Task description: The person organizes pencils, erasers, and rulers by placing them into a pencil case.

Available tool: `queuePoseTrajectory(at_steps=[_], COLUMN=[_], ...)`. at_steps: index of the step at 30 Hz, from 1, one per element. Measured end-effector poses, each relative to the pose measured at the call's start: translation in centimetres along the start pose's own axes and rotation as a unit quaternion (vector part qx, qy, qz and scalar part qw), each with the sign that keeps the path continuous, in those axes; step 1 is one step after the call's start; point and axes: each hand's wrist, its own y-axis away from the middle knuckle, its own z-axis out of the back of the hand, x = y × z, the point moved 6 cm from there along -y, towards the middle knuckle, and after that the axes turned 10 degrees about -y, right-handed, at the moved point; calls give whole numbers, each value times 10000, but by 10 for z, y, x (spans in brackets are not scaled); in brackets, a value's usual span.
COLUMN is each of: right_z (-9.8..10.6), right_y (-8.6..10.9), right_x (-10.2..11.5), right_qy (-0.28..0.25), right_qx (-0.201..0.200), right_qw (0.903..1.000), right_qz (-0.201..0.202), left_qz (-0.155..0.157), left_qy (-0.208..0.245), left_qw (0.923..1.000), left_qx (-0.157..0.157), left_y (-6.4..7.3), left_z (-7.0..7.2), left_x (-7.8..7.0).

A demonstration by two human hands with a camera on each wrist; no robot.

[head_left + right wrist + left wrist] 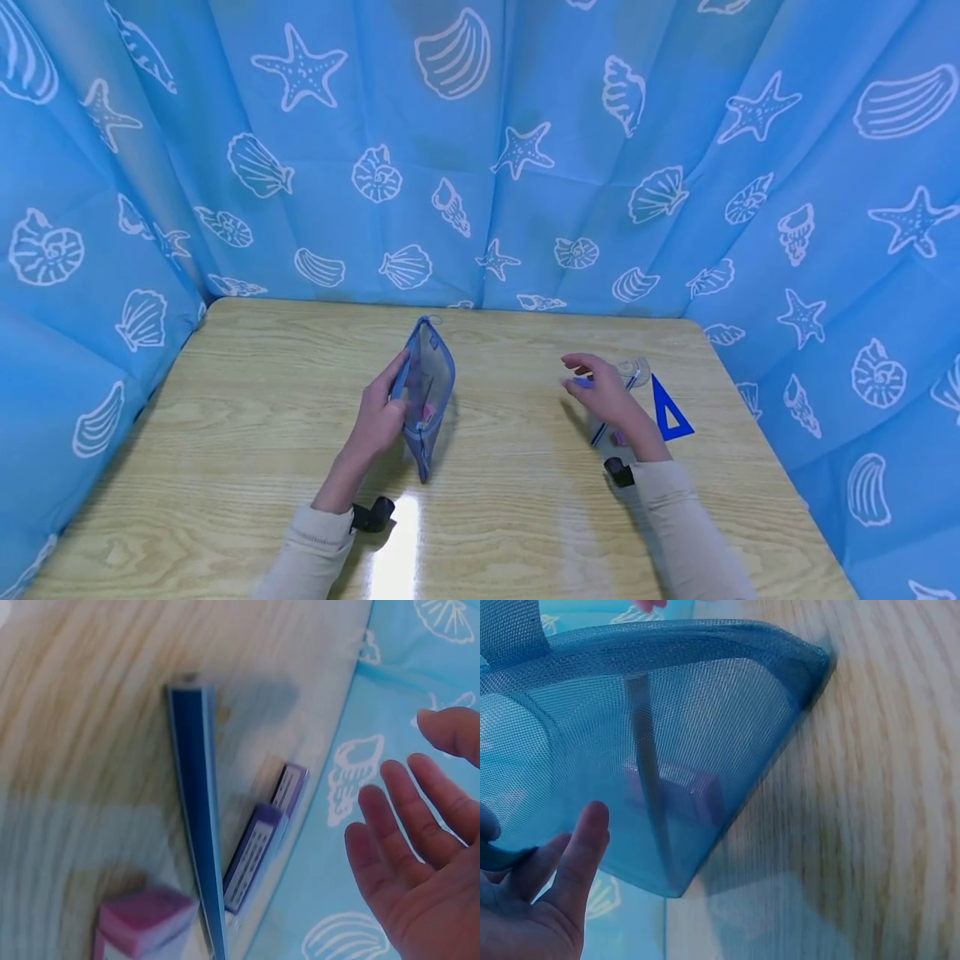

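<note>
My left hand [378, 417] grips the near side of a blue mesh zip pouch [444, 367], which stands on edge with its mouth spread. Through the mesh in the left wrist view, a pink block [694, 796] shows inside, next to a dark strip [646, 742]. On the right, my right hand [606, 398] hovers over the table with its fingers loosely bent and nothing in the palm. Beneath and beside it lie a blue pencil-like stick [196, 780], two small purple-labelled cases [253, 859] and a pink-and-white eraser-like block [142, 922].
Right of my right hand are a clear protractor [639, 371] and a blue set square [660, 402]. The wooden table [247, 400] ends at a blue curtain [337, 217] with white shell prints on the back and both sides. Each wrist carries a small black camera [372, 514].
</note>
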Motion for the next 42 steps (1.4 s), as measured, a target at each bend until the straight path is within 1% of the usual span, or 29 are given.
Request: queuePoseTrajectory(at_steps=[7,13,17,22,25,29,35,42], right_z=[9,10,9,8,7,6,7,12], right_y=[-3,-3,-4,-5,-6,-6,-6,-5], right_x=[-8,-21,-26,-30,-33,-35,-35,-39], right_qy=[368,624,740,785,808,756,740,985], right_qx=[15,351,530,587,583,569,575,463], right_qw=[9978,9925,9894,9858,9832,9823,9828,9768], right_qz=[-543,-987,-1135,-1361,-1529,-1616,-1591,-1842], left_qz=[74,83,83,110,103,138,160,155], left_qy=[18,178,255,304,254,180,124,35], left_qw=[10000,9998,9996,9995,9996,9997,9997,9996], left_qx=[36,88,66,13,-20,16,137,247], left_y=[3,4,3,3,3,4,2,1], left_z=[7,8,10,13,15,17,20,26], left_x=[-2,-1,-1,0,1,2,3,3])
